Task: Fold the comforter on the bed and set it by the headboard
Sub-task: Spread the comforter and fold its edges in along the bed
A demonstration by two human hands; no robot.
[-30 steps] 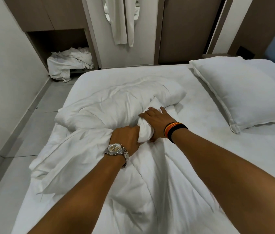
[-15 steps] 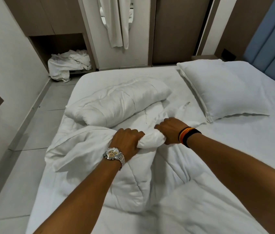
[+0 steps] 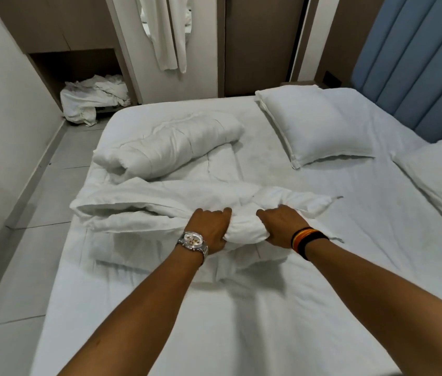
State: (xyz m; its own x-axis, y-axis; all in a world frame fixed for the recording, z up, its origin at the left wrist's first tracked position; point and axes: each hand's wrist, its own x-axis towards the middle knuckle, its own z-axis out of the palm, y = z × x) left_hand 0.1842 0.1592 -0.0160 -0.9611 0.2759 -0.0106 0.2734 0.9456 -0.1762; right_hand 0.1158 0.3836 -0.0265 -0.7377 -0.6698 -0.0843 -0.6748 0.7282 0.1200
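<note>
1. No text, label, brand, number or sign can be read anywhere in the head view.
2. The wristwatch (image 3: 193, 240) on the left wrist shows a pale dial, too small and blurred to make out any numerals or maker's name.
3. The wristbands (image 3: 306, 241) on the right wrist carry only plain coloured stripes, with no lettering.
</note>
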